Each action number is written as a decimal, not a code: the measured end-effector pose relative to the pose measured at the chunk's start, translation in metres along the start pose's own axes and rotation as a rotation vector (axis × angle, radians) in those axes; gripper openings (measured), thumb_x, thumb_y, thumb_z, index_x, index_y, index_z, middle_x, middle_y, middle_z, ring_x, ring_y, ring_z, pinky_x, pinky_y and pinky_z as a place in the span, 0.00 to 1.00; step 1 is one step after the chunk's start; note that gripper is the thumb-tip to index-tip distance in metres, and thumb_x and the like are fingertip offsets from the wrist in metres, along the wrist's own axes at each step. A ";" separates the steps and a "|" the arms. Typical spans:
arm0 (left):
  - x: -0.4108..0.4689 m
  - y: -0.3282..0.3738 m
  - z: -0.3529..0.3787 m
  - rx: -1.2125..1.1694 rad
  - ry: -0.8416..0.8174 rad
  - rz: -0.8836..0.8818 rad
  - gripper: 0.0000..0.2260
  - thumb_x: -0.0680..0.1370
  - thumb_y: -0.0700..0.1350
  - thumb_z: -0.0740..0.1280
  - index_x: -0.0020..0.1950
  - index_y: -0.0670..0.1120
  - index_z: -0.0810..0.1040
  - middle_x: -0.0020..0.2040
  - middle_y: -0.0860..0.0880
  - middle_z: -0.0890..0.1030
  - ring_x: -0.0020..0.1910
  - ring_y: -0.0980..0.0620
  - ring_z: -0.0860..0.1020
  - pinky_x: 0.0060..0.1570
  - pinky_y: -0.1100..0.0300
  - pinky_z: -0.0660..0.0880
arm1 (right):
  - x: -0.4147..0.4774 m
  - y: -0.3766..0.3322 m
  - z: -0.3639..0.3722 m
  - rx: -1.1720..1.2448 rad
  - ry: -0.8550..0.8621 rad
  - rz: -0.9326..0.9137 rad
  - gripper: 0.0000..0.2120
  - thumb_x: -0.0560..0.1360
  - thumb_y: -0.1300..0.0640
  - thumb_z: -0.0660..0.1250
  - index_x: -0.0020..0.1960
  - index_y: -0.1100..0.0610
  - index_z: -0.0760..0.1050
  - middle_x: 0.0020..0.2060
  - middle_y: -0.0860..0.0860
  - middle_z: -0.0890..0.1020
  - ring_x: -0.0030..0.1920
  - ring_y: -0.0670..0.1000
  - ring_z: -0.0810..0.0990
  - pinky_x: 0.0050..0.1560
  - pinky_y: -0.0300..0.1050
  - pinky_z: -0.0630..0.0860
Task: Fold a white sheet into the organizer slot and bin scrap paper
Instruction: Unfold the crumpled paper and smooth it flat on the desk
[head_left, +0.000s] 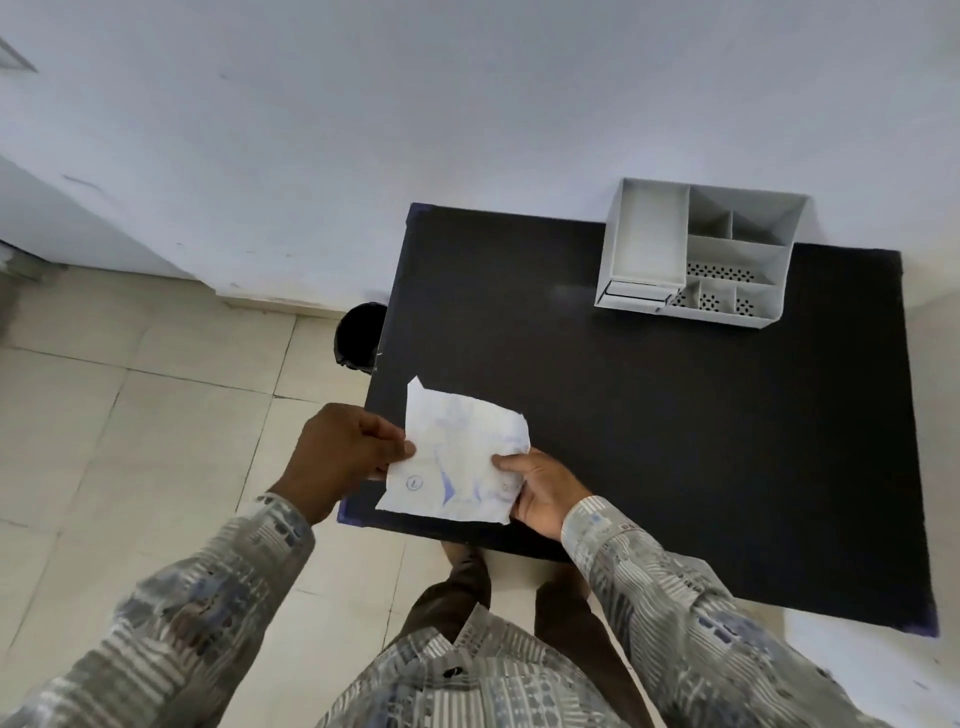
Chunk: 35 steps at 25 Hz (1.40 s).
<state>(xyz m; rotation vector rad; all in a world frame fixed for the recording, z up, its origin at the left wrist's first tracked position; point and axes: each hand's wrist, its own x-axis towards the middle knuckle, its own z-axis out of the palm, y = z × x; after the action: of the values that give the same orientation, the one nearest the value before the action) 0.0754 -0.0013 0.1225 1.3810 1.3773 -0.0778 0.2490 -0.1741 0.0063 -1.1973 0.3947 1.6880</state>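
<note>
A crumpled white sheet of paper (460, 454) with blue ink marks is held above the near left corner of the black table (675, 415). My left hand (345, 457) pinches its left edge. My right hand (545, 491) grips its lower right edge with the thumb on top. A grey desk organizer (644, 244) with several empty compartments stands at the far right of the table, against the wall. A black bin (358, 338) sits on the floor beside the table's left edge, partly hidden by it.
A white wall runs behind the table. Beige floor tiles (130, 441) spread out to the left. My legs and feet stand at the table's near edge.
</note>
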 end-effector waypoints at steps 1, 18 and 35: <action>0.004 0.000 -0.003 0.023 -0.030 0.005 0.07 0.73 0.39 0.81 0.47 0.38 0.88 0.39 0.45 0.90 0.38 0.48 0.89 0.35 0.60 0.84 | 0.003 0.000 0.002 0.023 0.005 -0.003 0.19 0.80 0.66 0.69 0.71 0.59 0.77 0.63 0.60 0.86 0.65 0.63 0.84 0.69 0.67 0.78; 0.066 -0.034 -0.006 0.225 -0.117 0.044 0.03 0.73 0.40 0.81 0.43 0.43 0.89 0.38 0.45 0.89 0.40 0.42 0.89 0.42 0.51 0.88 | 0.009 0.020 -0.010 0.190 0.520 -0.101 0.19 0.86 0.48 0.62 0.69 0.60 0.78 0.61 0.54 0.85 0.58 0.53 0.84 0.57 0.53 0.80; 0.055 -0.032 0.011 0.253 -0.056 0.209 0.02 0.75 0.41 0.79 0.45 0.44 0.88 0.33 0.51 0.87 0.28 0.56 0.84 0.36 0.57 0.85 | 0.012 0.030 -0.012 0.085 0.604 -0.119 0.13 0.85 0.54 0.64 0.66 0.58 0.79 0.61 0.54 0.86 0.51 0.51 0.84 0.58 0.53 0.80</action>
<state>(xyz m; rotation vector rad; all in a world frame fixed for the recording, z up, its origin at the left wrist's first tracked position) 0.0760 0.0170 0.0603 1.7143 1.1993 -0.1553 0.2300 -0.1899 -0.0176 -1.6222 0.7354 1.1703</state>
